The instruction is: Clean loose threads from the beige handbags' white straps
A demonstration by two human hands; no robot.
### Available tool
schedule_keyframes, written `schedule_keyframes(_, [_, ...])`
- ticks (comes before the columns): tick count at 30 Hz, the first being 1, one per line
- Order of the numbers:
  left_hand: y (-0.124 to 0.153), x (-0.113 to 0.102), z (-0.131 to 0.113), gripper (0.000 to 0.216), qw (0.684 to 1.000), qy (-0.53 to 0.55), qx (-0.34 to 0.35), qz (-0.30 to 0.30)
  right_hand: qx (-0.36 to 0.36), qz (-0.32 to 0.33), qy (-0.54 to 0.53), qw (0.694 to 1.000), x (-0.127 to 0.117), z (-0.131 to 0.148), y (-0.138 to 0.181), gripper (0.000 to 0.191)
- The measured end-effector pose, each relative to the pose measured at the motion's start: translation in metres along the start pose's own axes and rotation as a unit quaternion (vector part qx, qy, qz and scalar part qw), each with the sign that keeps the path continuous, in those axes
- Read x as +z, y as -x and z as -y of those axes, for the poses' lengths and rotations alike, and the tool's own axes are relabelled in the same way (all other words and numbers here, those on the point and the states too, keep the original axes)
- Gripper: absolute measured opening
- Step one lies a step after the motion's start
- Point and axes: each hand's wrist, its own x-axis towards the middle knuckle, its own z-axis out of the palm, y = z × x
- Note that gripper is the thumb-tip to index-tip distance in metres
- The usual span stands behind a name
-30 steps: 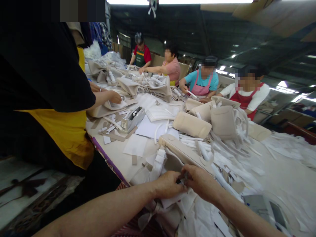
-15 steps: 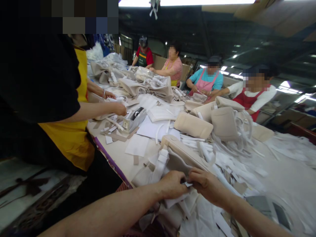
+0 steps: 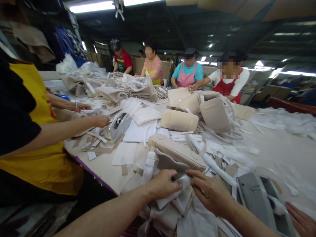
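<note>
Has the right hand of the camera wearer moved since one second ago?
Yes. Judged against the beige bag lying behind it, the right hand has moved rightward, closer to the bag's right end.

Worn at the head, the lone camera looks forward and down over the wearer's left hand (image 3: 164,185) and right hand (image 3: 211,192), close below, and across a cluttered worktable (image 3: 278,144) toward co-workers (image 3: 187,78) and a strip light (image 3: 92,7) farther off.
</note>
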Motion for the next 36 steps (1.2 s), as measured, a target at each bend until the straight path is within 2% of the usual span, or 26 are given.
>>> schedule_keyframes(4, [0.003, -0.001, -0.003, 0.018, 0.999, -0.028, 0.018, -0.018, 0.067, 0.005, -0.038, 0.997, -0.016, 0.017, -0.016, 0.02])
schedule_keyframes(7, [0.005, -0.001, -0.004, 0.02, 0.998, -0.048, 0.043, -0.018, 0.056, 0.075, -0.031, 0.995, -0.021, 0.02, -0.031, 0.028])
schedule_keyframes(12, [0.007, 0.002, -0.002, 0.02, 0.995, -0.079, 0.053, -0.034, 0.049, 0.161, 0.038, 0.985, -0.018, 0.021, -0.05, 0.016])
schedule_keyframes(17, [0.007, 0.004, -0.001, 0.023, 0.994, -0.077, 0.067, -0.04, 0.01, 0.215, 0.096, 0.972, -0.017, 0.022, -0.066, 0.013])
schedule_keyframes(21, [0.006, 0.003, -0.001, 0.023, 0.994, -0.082, 0.063, -0.041, -0.063, 0.244, 0.13, 0.959, -0.015, 0.021, -0.074, 0.014])
schedule_keyframes(26, [0.003, 0.002, -0.002, 0.024, 0.993, -0.109, 0.026, -0.044, -0.115, 0.203, 0.159, 0.959, -0.008, 0.007, -0.053, 0.019])
schedule_keyframes(33, [-0.001, 0.0, -0.002, 0.035, 0.995, -0.1, 0.011, -0.022, -0.178, 0.028, 0.152, 0.972, 0.015, -0.015, -0.012, 0.035])
schedule_keyframes(36, [-0.002, -0.004, 0.002, 0.035, 0.999, -0.053, -0.007, 0.0, -0.168, -0.014, 0.164, 0.972, 0.029, -0.018, 0.001, 0.04])
